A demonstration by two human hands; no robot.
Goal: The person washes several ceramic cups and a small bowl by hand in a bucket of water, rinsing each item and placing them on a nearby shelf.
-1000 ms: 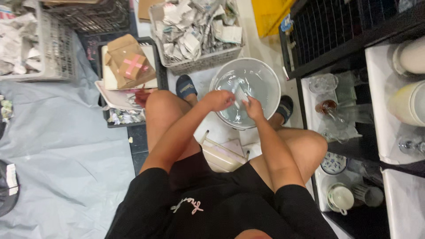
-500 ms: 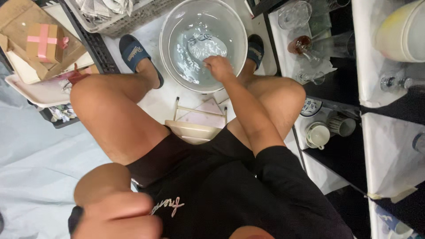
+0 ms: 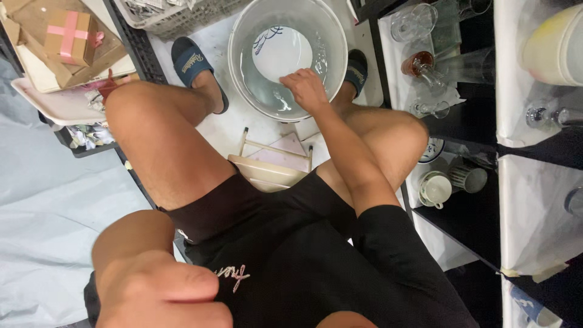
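Between the two slippered feet, on the pale floor: a round translucent basin of water, a white plate with dark blue markings lying flat on its bottom. Right hand at the basin's near rim, fingers bent and dipping over the edge, just below the plate; touching it or not, cannot tell, and gripping nothing visible. Left hand well apart from the basin, close under the camera, curled into a loose fist, nothing seen inside. A small wooden stool under the thighs. Half a second ago: crumpled wrapping over the plate; now bare plate. Left hand at the bottom edge then too.
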